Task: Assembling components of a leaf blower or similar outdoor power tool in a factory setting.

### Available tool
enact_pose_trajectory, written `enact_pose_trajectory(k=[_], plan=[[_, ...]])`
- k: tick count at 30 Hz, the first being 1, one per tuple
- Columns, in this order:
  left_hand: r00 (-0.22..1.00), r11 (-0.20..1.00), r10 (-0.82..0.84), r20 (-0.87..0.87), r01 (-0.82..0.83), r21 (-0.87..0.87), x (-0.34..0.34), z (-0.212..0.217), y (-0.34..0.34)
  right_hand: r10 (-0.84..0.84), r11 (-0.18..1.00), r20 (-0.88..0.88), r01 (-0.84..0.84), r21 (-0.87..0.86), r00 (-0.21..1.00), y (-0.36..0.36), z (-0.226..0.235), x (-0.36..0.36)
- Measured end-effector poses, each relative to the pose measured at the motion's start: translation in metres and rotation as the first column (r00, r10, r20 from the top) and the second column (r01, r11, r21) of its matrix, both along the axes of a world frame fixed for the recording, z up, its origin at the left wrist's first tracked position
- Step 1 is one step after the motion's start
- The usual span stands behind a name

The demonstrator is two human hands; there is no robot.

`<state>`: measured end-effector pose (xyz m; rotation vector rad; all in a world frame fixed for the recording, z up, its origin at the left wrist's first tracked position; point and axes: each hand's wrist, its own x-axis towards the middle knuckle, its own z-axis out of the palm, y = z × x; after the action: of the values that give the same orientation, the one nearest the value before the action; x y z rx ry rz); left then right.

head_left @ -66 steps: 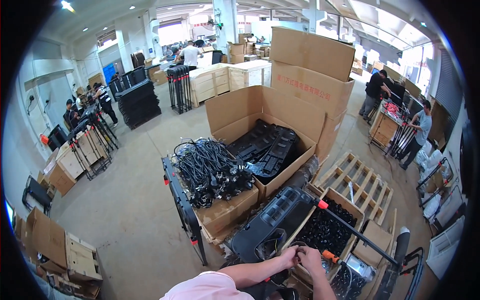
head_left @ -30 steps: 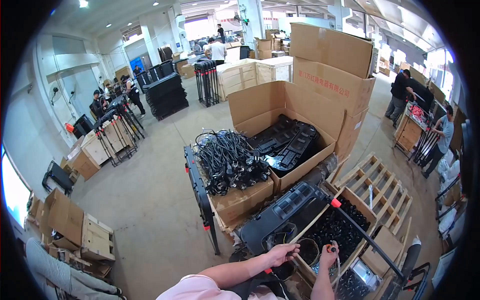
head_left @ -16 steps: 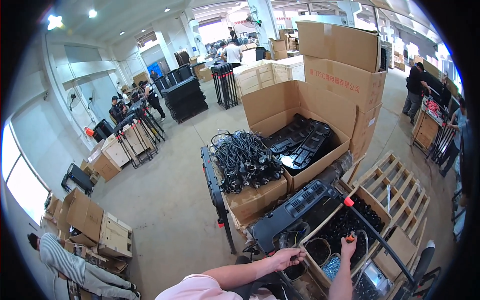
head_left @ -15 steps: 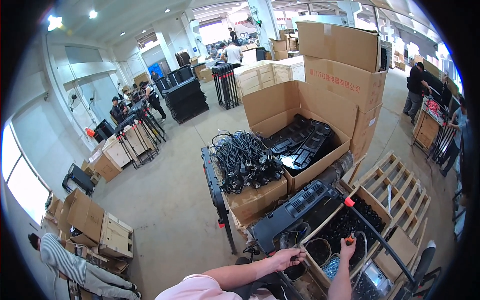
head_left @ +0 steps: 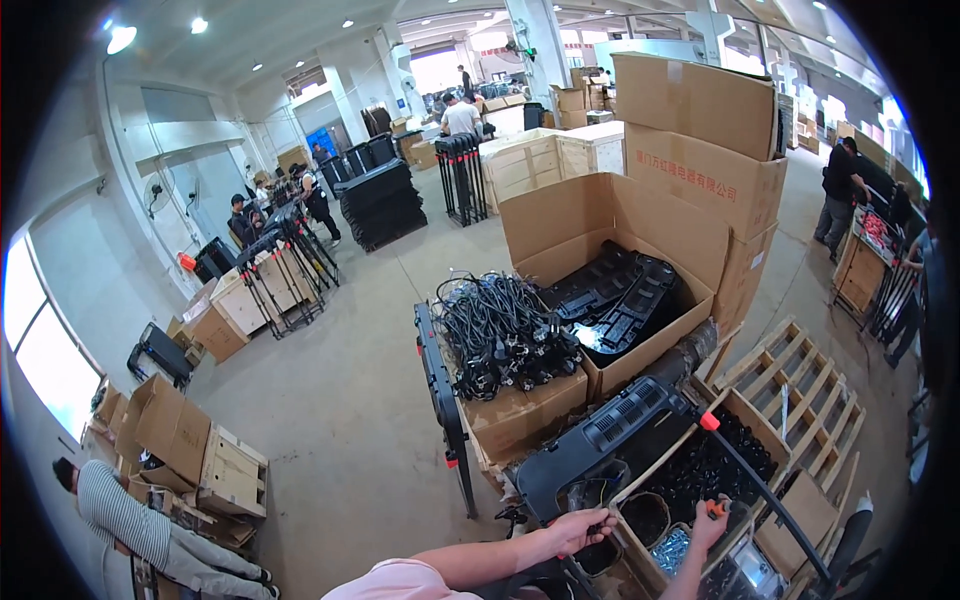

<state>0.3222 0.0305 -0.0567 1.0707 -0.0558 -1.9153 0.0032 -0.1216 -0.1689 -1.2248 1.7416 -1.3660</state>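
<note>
A long black plastic housing (head_left: 600, 445) lies tilted across cardboard boxes, low in the view. The left hand (head_left: 578, 527) curls its fingers around the housing's lower edge. The right hand (head_left: 708, 520) pinches a small orange-tipped tool (head_left: 717, 507) above a box of black parts (head_left: 705, 470).
</note>
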Motion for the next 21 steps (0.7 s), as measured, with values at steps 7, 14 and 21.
enact_pose_trajectory(k=[7, 14, 21], plan=[[0.995, 1.000, -0.004, -0.099, 0.004, -0.001, 0.000, -0.014, -0.035, 0.082, 0.990, 0.347, -0.036, -0.137, 0.934, 0.052, 0.134, 0.042], [0.982, 1.000, -0.018, -0.188, 0.018, 0.000, 0.004, 0.008, -0.069, 0.244, 0.949, 0.289, -0.167, -0.266, 0.926, 0.096, 0.230, 0.122], [0.932, 0.997, 0.070, -0.355, -0.081, -0.015, 0.022, 0.008, -0.092, 0.408, 0.906, 0.235, -0.359, -0.225, 0.882, 0.097, 0.242, 0.186]])
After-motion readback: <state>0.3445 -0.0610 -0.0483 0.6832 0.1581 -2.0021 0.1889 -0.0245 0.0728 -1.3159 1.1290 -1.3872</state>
